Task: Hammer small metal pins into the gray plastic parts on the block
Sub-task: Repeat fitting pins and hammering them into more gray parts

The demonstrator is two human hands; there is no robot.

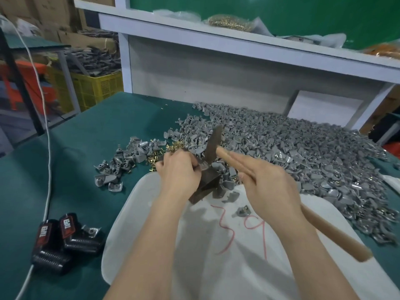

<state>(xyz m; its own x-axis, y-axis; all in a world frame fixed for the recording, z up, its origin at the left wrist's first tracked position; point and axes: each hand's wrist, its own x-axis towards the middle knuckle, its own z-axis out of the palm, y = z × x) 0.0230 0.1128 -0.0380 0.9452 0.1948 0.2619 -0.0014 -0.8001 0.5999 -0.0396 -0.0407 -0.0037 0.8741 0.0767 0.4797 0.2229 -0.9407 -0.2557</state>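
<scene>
A dark metal block (207, 182) stands on the green table at the far edge of a white sack. My left hand (177, 172) curls over the block's top and pinches a gray plastic part (202, 166) there; any pin under the fingers is hidden. My right hand (270, 187) grips the wooden handle of a hammer (213, 144), whose dark head is raised and blurred just above the block. A heap of gray plastic parts (303, 148) spreads to the right and behind. Small brass pins (173, 147) lie scattered left of the hammer head.
A white sack (216, 245) with red marks lies under my forearms, with loose gray parts on it. A smaller pile of gray parts (121, 165) sits left. Two black devices (65, 237) with a white cable lie at the lower left. A white shelf (238, 44) rises behind.
</scene>
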